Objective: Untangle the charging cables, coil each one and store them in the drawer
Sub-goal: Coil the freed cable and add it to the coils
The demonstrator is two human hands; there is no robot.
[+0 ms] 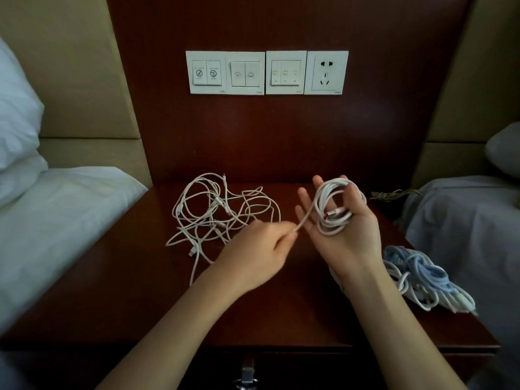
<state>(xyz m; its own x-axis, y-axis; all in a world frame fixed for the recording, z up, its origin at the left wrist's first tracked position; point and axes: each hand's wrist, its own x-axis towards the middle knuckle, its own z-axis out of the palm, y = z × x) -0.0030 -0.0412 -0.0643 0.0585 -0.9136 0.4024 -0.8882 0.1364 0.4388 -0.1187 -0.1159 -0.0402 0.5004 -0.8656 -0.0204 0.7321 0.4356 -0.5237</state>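
On the dark wooden nightstand [135, 291] lies a loose tangle of white cables [219, 212]. Just right of the tangle, the right hand [343, 229] is raised palm-up with its outer fingers spread, and a white coil [334, 206] is looped around the thumb and a bent finger. The left hand [261, 249], at the tangle's near right edge, pinches the coil's free end between thumb and fingertips. A blue and white bundle [416, 277] rests well to the tangle's right.
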